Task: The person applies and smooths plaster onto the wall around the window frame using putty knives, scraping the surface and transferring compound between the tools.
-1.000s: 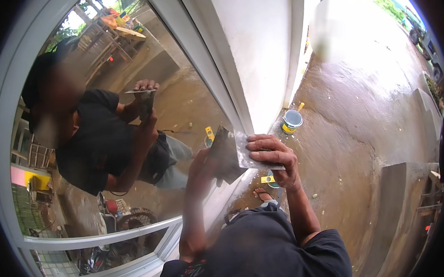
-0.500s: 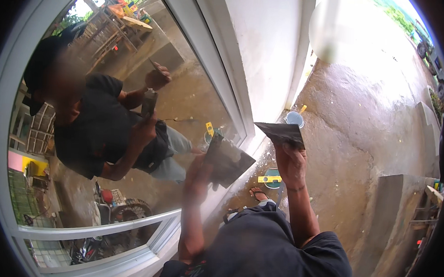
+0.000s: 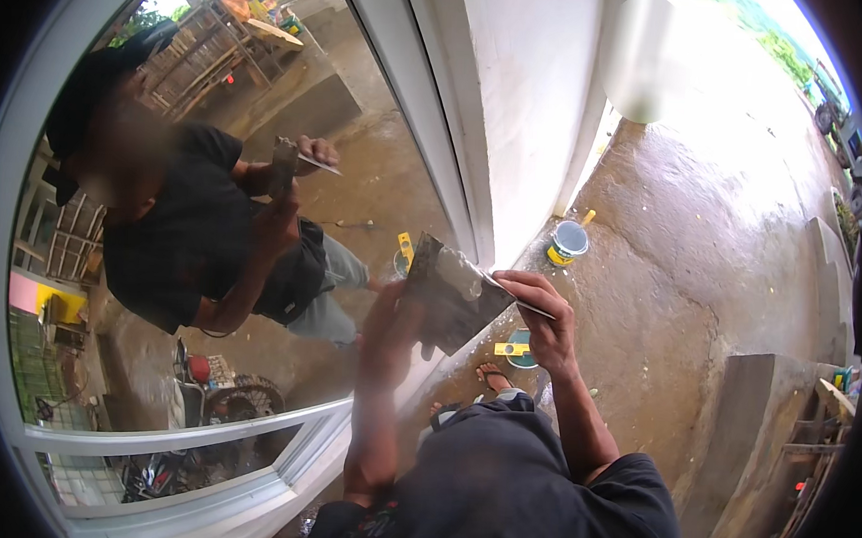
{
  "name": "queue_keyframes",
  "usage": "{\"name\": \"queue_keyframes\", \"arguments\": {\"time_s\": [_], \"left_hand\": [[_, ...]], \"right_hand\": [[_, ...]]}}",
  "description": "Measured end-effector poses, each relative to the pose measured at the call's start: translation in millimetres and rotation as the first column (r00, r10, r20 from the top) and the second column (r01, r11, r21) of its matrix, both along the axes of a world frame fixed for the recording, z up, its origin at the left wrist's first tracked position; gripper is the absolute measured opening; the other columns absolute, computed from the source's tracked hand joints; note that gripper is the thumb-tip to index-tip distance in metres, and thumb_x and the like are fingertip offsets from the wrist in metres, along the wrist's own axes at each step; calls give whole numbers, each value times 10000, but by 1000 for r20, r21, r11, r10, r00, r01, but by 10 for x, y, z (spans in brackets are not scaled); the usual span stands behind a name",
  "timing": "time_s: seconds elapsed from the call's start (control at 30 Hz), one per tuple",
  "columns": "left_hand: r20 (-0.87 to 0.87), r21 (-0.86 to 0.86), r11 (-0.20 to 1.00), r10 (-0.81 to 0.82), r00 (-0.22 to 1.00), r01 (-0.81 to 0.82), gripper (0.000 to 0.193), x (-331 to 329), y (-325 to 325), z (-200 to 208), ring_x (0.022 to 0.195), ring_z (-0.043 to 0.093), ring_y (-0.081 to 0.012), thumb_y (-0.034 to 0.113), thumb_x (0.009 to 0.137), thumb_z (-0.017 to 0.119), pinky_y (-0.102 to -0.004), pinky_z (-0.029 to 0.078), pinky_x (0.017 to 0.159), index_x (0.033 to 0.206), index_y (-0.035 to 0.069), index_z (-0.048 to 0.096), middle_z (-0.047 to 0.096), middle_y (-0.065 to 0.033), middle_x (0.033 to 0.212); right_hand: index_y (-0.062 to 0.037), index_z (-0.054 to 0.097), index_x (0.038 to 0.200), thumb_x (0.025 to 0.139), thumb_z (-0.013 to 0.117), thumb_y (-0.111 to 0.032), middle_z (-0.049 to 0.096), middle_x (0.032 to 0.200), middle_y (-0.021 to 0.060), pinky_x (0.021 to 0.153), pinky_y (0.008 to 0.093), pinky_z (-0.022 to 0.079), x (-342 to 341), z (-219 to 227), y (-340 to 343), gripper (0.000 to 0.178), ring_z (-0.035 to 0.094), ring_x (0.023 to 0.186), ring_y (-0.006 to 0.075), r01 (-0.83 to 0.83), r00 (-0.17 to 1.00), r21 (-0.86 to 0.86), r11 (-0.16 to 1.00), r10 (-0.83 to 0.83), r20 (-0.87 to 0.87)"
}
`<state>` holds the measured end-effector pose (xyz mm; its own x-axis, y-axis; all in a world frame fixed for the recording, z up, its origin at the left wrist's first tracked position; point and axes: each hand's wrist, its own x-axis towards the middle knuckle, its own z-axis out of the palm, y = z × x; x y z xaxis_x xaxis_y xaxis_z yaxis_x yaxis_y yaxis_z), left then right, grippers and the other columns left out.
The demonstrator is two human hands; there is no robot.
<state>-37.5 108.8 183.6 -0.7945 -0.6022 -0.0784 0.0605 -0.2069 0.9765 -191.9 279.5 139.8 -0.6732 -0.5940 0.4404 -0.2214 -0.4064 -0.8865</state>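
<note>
My left hand [image 3: 395, 327] is closed on a dark, flat rectangular plate [image 3: 448, 313], held tilted in front of the window. A smear of wet, pale grey filler [image 3: 464, 273] lies along the plate's upper part. From the right, my right hand [image 3: 552, 324] grips a thin flat scraper [image 3: 533, 310], seen nearly edge-on. Its left end meets the plate's right corner beside the filler. My fingers lie along the scraper's upper side; whether it has a handle is hidden.
At left, a white-framed window [image 3: 357, 424] reflects me. A white wall [image 3: 525, 100] rises ahead. On the wet concrete floor stand a bucket [image 3: 569, 241] with a yellow-handled tool and a green bucket [image 3: 521, 359] with a yellow level [image 3: 511, 349] across it. A concrete ledge [image 3: 732, 426] lies right.
My right hand has come down and turned the scraper from broad face to edge-on, bringing it against the plate. My left hand and plate have barely moved.
</note>
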Motion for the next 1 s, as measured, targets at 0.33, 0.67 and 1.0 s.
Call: {"name": "queue_keyframes", "arguments": {"time_s": [0.33, 0.67, 1.0], "left_hand": [[1, -149, 984, 98, 995, -97, 295, 170, -241, -300, 872, 583, -50, 157, 1033, 574, -226, 470, 718, 1301, 35, 575, 650, -2, 1062], [-65, -54, 999, 4, 998, -7, 289, 254, -93, -535, 831, 608, -92, 150, 1043, 539, -257, 482, 729, 1294, 17, 592, 634, -17, 983], [2, -87, 996, 4, 1000, -4, 231, 90, 90, -506, 683, 587, -80, 173, 1046, 546, -244, 485, 556, 1220, 27, 589, 674, -45, 924]], "right_hand": [[-3, 619, 1202, 958, 641, -68, 694, 1037, 52, 848, 305, 560, -91, 191, 338, 254, 684, 946, 148, -139, 541, -86, 987, 149, 828], [-9, 621, 1132, 944, 661, -132, 666, 921, 38, 595, 251, 546, -156, 109, 59, 228, 659, 708, 124, -214, 415, 38, 976, 55, 908], [-54, 627, 1117, 998, 588, -150, 647, 932, 17, 667, 267, 512, -508, -132, 24, 157, 620, 746, 122, 323, 684, 23, 946, -250, 685]]}}
